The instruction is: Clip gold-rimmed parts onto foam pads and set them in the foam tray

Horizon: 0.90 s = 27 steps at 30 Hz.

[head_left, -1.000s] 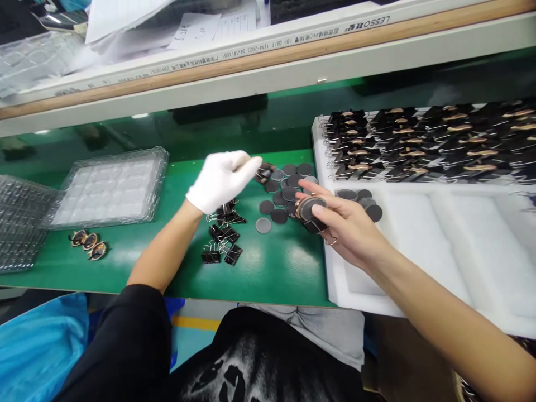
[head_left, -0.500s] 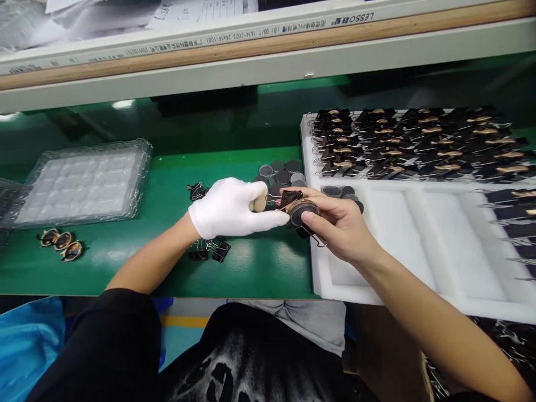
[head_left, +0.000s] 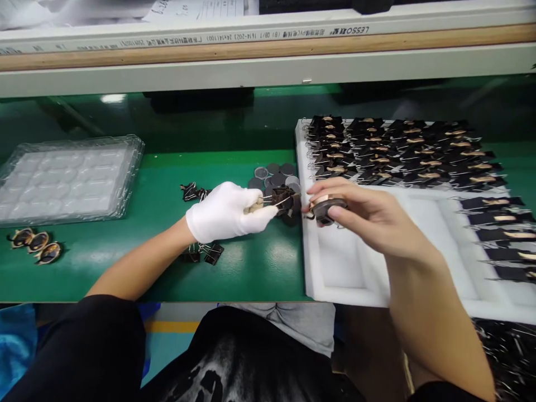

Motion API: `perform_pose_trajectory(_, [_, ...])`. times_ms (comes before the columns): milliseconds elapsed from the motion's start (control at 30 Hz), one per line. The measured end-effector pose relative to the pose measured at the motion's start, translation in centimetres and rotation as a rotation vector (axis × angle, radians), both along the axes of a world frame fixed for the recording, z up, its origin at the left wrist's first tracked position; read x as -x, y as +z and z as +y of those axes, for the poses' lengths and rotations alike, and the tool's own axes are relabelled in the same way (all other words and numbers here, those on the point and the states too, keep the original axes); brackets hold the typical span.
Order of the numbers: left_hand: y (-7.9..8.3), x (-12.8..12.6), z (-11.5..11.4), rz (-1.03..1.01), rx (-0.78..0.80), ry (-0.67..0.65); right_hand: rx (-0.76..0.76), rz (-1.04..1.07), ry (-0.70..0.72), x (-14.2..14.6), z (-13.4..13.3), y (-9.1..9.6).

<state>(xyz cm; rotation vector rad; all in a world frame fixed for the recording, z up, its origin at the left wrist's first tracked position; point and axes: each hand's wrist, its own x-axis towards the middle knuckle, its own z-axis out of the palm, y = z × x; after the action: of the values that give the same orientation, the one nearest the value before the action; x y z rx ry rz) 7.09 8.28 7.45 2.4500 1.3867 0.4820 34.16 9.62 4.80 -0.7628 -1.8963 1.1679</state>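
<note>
My left hand (head_left: 228, 212), in a white glove, pinches the wire handles of a black binder clip (head_left: 285, 200) whose jaws point right. My bare right hand (head_left: 364, 215) grips a round gold-edged piece with a dark disc face (head_left: 329, 207) between thumb and fingers, just right of the clip and apart from it. Its underside is partly hidden. Loose dark discs (head_left: 276, 178) lie behind the clip. More binder clips (head_left: 213, 254) rest on the green bench beside my left wrist, with others (head_left: 189, 191) behind it.
A white foam tray (head_left: 310, 273) at right holds rows of clipped gold-edged pieces (head_left: 372, 148). Stacked clear plastic trays (head_left: 71, 176) stand at left, with gold-rimmed round pieces (head_left: 38, 242) in front. A shelf edge (head_left: 251, 67) crosses above the bench.
My right hand has moved right with the round piece, which has come apart from the binder clip at my left fingers. The view has shifted slightly.
</note>
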Motion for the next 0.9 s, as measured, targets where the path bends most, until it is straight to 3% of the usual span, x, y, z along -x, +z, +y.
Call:
perform_pose_trajectory(133, [-0.7, -0.7, -0.5, -0.065, 0.098, -0.127, 0.081, -0.123, -0.091, -1.6, 0.8, 0.6])
perform_pose_trajectory(300, [-1.6, -1.2, -0.9, 0.003, 0.155, -0.213, 0.062, -0.165, 0.06, -1.4, 0.9, 0.2])
perform_pose_trajectory(700, [-2.6, -1.5, -1.3, 0.313, 0.041, -0.188, -0.163, -0.24, 0.145, -1.4, 1.0, -1.0])
perform_pose_trajectory(800, [-2.0, -1.4, -1.0, 0.242, 0.103, -0.164, -0.271, -0.238, 0.11, -1.2, 1.1, -1.4])
perform_pose_trajectory(900, [-1.4, -1.5, -0.7, -0.056, 0.371, -0.12, -0.473, -0.244, -0.013, -0.8, 1.0, -1.6])
